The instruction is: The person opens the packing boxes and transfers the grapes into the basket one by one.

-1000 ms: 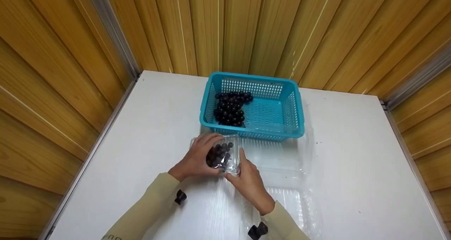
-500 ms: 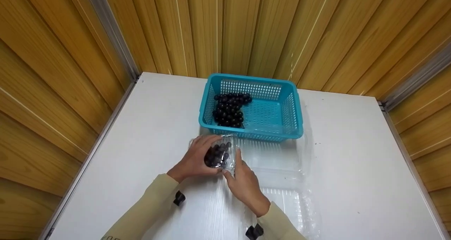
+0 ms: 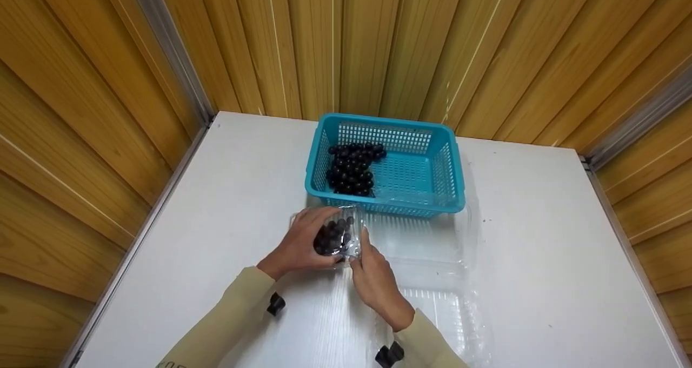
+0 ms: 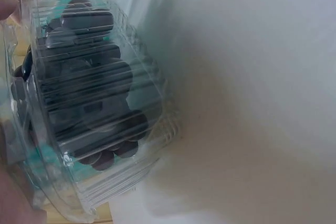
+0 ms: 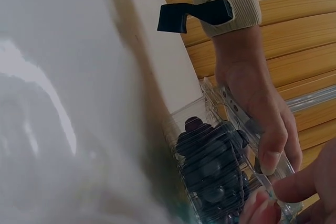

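Note:
A clear plastic clamshell box (image 3: pixel 354 241), its lid down over dark grapes (image 3: pixel 332 237), sits before me near the basket's front left corner. My left hand (image 3: pixel 300 245) spans its lid, thumb on the near edge and fingers on the far one. At the box's right edge, my right hand (image 3: pixel 376 279) pinches the rim between thumb and index finger. In the left wrist view, the grapes (image 4: pixel 89 93) press against the ribbed wall of the box. The right wrist view has the thumbs of both hands close together at the rim.
Behind the box stands a turquoise basket (image 3: pixel 389 120) with a bunch of dark grapes (image 3: pixel 351 168) in its left half. Clear plastic containers (image 3: pixel 424 238) lie on the white table (image 3: pixel 540 249) to the right, partly beneath my right forearm. Wooden panels (image 3: pixel 367 44) enclose the table.
My right hand has shifted slightly left along with the box's right edge, and its thumb has moved up along the rim. My left hand has kept its hold on the lid.

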Demonstrator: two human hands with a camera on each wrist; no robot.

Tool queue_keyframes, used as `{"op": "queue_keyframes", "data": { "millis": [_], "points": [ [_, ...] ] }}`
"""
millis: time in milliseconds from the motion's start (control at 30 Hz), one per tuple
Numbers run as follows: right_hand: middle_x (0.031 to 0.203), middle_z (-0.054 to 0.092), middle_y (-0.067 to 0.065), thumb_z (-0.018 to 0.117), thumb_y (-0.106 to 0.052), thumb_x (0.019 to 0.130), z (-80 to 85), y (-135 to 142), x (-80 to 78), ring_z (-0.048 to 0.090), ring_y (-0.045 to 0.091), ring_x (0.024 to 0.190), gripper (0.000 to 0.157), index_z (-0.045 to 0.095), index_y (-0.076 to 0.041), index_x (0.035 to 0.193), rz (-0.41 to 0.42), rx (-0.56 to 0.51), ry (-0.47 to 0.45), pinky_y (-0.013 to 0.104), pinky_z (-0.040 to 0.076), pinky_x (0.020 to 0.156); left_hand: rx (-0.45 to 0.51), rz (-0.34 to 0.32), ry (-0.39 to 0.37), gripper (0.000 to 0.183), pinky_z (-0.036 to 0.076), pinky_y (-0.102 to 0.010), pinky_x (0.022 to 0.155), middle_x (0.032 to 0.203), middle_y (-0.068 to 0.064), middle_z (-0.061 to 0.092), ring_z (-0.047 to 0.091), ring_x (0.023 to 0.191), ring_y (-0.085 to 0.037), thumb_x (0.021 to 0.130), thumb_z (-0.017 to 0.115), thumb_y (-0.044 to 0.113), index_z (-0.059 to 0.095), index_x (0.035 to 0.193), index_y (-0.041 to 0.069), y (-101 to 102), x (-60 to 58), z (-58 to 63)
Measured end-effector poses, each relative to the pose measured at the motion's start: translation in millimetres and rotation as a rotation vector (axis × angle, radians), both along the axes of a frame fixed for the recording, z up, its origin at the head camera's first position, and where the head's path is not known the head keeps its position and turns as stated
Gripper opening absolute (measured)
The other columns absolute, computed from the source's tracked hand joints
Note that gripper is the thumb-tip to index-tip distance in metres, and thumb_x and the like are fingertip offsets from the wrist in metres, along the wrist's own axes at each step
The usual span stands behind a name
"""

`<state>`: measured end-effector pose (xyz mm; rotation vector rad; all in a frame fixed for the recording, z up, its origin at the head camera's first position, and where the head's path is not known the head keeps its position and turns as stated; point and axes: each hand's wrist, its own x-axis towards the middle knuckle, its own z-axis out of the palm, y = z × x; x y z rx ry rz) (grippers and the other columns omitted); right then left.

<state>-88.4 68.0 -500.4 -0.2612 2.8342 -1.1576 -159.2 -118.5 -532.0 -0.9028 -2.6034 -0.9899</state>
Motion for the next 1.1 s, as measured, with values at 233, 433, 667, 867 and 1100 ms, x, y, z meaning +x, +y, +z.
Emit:
{"op": "queue_keyframes", "data": {
  "millis": [233, 433, 667, 867, 1100],
  "points": [
    [0.106, 0.059, 0.015, 0.044, -0.014, 0.092, -0.1, 1, -1.9, 0.055, 0.028, 0.103, 0.062, 0.014, -0.007, 0.146, -0.017, -0.064, -0.015, 0.043, 0.043, 0.089, 0.001, 0.01, 0.017, 0.086, 0.028, -0.044, 0.103, 0.137, 0.009, 0.042, 0.038, 0.125, -0.007, 0.063, 0.072, 0.052, 0.04, 0.136, 0.018, 0, 0.0, -1.8],
    [0.109, 0.058, 0.015, 0.042, -0.011, 0.092, 0.1, 2, -3.4, 0.053, 0.026, 0.11, 0.061, 0.014, -0.011, 0.146, -0.011, -0.088, 0.008, 0.042, 0.043, 0.089, 0.004, 0.016, 0.018, 0.084, 0.028, -0.045, 0.103, 0.137, 0.009, 0.042, 0.037, 0.125, -0.006, 0.063, 0.072, 0.05, 0.039, 0.136, 0.022, 0, 0.1, -2.2],
    [0.084, 0.059, 0.014, 0.028, -0.008, 0.097, -2.5, 5, -4.2, 0.058, 0.015, 0.064, 0.048, 0.024, -0.009, 0.144, 0.034, -0.123, -0.01, 0.03, 0.047, 0.072, 0.09, 0.024, -0.058, 0.081, 0.028, -0.052, 0.102, 0.136, 0.008, 0.045, 0.042, 0.123, -0.01, 0.064, 0.075, 0.033, 0.04, 0.136, 0.02, -9, 1.0, 3.3],
    [0.075, 0.055, 0.01, 0.023, -0.008, 0.097, 0.0, 7, -4.8, 0.05, 0.008, 0.04, 0.048, 0.026, -0.011, 0.144, 0.065, -0.209, -0.113, 0.023, 0.047, 0.051, 0.077, 0.006, -0.071, 0.079, 0.028, -0.052, 0.101, 0.136, 0.008, 0.044, 0.04, 0.123, -0.011, 0.066, 0.074, 0.036, 0.041, 0.135, 0.016, -12, 0.4, 6.1],
    [0.058, 0.05, 0.001, 0.036, -0.02, 0.097, 3.0, 10, -7.7, 0.051, 0.01, 0.042, 0.048, 0.028, -0.013, 0.144, 0.039, -0.188, -0.159, 0.027, 0.045, 0.046, 0.072, -0.003, -0.085, 0.078, 0.029, -0.052, 0.102, 0.137, 0.012, 0.042, 0.04, 0.122, -0.009, 0.067, 0.072, 0.036, 0.038, 0.136, 0.024, -11, -1.3, 5.8]
  ]
}}
